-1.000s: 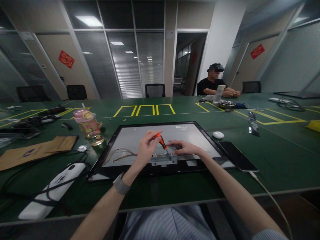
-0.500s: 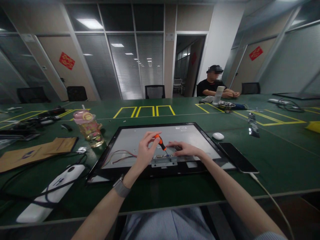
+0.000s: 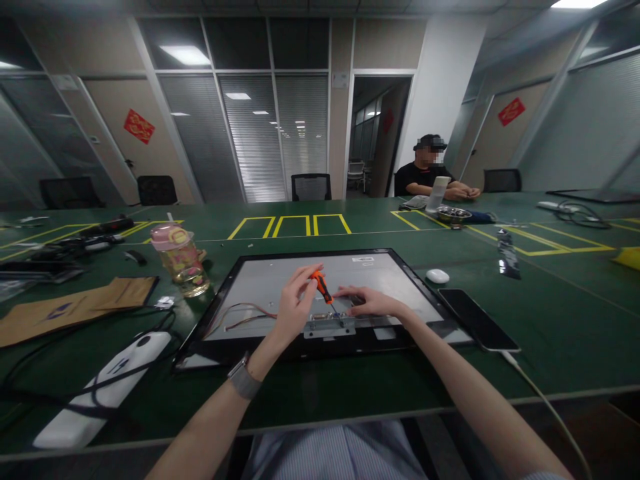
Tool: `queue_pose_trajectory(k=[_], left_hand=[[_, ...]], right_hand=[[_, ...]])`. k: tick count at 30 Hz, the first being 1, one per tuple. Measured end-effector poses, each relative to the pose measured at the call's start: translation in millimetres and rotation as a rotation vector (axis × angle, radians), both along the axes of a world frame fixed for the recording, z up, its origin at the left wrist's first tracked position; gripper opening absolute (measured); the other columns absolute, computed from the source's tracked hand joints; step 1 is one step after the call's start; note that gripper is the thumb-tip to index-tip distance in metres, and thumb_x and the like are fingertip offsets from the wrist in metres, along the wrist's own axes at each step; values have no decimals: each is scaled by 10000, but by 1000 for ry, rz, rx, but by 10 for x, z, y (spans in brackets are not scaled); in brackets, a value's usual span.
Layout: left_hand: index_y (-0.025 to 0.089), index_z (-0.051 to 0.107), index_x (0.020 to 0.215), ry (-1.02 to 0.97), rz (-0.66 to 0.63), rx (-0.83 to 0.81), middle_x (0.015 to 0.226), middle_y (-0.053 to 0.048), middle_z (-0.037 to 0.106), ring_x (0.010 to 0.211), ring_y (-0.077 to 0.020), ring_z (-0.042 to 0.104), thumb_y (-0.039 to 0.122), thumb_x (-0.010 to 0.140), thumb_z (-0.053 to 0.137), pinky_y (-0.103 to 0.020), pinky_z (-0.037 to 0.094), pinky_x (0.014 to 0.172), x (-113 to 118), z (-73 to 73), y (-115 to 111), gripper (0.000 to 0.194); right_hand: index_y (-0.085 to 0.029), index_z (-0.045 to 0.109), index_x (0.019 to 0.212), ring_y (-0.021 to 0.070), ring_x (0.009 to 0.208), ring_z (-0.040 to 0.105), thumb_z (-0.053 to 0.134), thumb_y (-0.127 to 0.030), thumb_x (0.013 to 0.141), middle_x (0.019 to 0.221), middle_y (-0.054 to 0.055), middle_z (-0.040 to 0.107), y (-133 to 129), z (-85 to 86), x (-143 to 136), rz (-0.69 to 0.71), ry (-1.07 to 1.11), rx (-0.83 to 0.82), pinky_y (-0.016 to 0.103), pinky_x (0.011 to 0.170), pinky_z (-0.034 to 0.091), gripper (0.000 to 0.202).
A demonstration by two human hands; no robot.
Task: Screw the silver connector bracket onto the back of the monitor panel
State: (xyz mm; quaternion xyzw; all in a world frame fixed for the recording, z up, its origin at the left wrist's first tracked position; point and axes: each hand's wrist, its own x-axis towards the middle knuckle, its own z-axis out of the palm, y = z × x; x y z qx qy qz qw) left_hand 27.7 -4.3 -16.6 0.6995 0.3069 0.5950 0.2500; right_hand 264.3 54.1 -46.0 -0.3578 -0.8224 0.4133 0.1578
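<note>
A flat panel with a black frame and grey back lies on the green table. My left hand is closed on the orange and black handle of a screwdriver, whose shaft slants down to the right. Its tip is at a small metal bracket on the panel's near edge. My right hand rests beside the bracket, its fingers reaching toward the screwdriver's tip; whether they hold anything is too small to tell. Thin coloured wires run across the panel on the left.
A white power strip with black cables, a brown paper bag and a clear drink cup stand left. At right lie a phone with a cable and a white case. A person sits across the table.
The camera view has shifted slightly, so everything sits a little lower. The screwdriver's handle leans a bit differently in my left hand; both hands stay in nearly the same place.
</note>
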Motion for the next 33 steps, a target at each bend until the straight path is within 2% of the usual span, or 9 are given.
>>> queue_pose_trajectory(k=[5,7,11,14,17,22,24,28,33], left_hand=[[207,656,1197,31,52,18,1050,-66,625,948,-155,645,284,923,567,-267,547,836,1,-43,26,298],[214,658,1201,30,70,27,1091,-71,615,969,-161,637,289,921,569,-280,542,857,-2,-48,32,303],[206,631,1241,-18,1,1,1179,-100,611,1002,-180,653,281,960,483,-324,533,900,-4,-33,33,326],[201,653,1203,-23,30,-8,1014,-66,629,910,-157,646,273,930,541,-284,548,820,-4,-17,40,304],[205,690,1129,-6,76,1,927,-33,582,857,-136,615,273,896,599,-261,549,784,-8,-13,46,259],[224,611,1265,15,33,11,1109,-73,564,1017,-164,603,253,946,497,-288,544,857,-8,-25,34,341],[226,598,1281,27,29,26,1093,-67,565,1006,-160,604,242,939,512,-280,546,850,-2,-29,32,352],[219,662,1175,46,112,64,963,-30,554,866,-128,594,258,888,616,-249,551,785,2,-33,40,293],[222,618,1251,56,79,59,1120,-71,572,1006,-155,606,246,943,511,-273,542,857,-5,-37,29,328]], right_hand=[[-191,543,1369,330,1452,294,705,-466,770,1532,140,398,13,-13,4,-3,-4,5,511,1190,183,679],[-191,543,1370,333,1452,293,702,-464,772,1525,139,411,19,-22,8,-1,-1,7,514,1192,173,676],[-203,541,1373,330,1460,275,703,-453,775,1522,129,419,28,-41,12,2,-2,7,518,1198,150,667],[-215,542,1372,330,1458,280,703,-462,776,1521,120,423,24,-34,11,4,4,3,519,1198,153,664],[-226,546,1368,334,1450,298,700,-479,779,1515,104,438,13,-15,9,7,14,-3,515,1191,187,660],[-212,564,1353,339,1439,321,716,-469,766,1526,122,416,19,-20,8,-10,1,17,502,1184,215,658],[-197,560,1355,335,1435,330,718,-458,765,1528,136,408,23,-29,5,-13,2,20,495,1182,224,664],[-192,562,1352,328,1437,328,721,-462,763,1517,134,426,23,-34,0,-8,18,16,486,1181,235,667],[-185,557,1356,325,1438,328,713,-454,771,1530,140,400,24,-41,8,-8,13,21,482,1188,213,663]])
